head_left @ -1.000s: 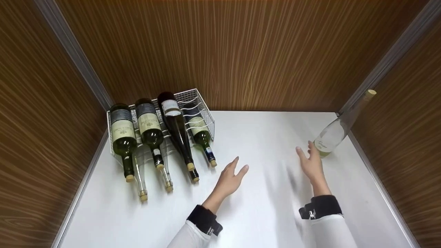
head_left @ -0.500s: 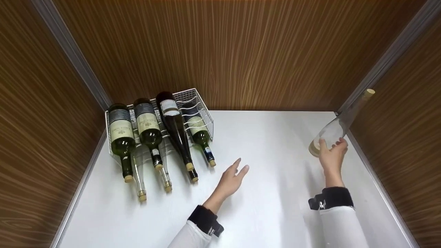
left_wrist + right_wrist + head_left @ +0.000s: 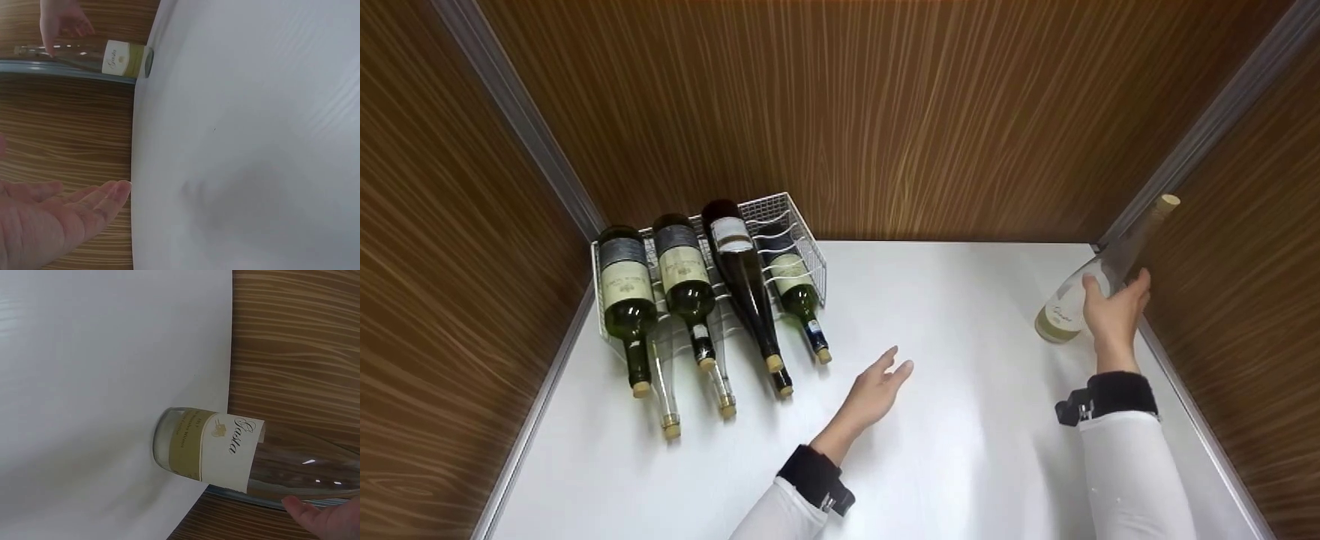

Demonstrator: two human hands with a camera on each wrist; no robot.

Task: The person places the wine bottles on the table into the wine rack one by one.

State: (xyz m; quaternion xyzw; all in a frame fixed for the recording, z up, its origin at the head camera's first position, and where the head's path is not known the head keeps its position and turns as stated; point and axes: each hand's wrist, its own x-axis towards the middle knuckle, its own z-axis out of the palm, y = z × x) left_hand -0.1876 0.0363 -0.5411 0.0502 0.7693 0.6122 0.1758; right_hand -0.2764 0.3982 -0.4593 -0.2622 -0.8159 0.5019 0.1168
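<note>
A clear glass wine bottle with a cork, a white label and an olive band stands upright on the white table near the back right corner. My right hand is at the bottle's upper body, thumb and fingers spread around its near side. In the right wrist view, a fingertip of the right hand overlaps the glass edge above the label. My left hand hovers over the middle of the table, fingers extended and holding nothing. The left wrist view shows that left hand palm up, apart from the bottle.
At the back left, a white wire rack holds several corked bottles, among them a green bottle and a dark brown bottle, their necks sloping forward. Wood-grain walls enclose the white table at the back and sides.
My right hand has moved right and farther back, from the bottle's base up along its body. The left hand has shifted slightly right. The bottle stays in place.
</note>
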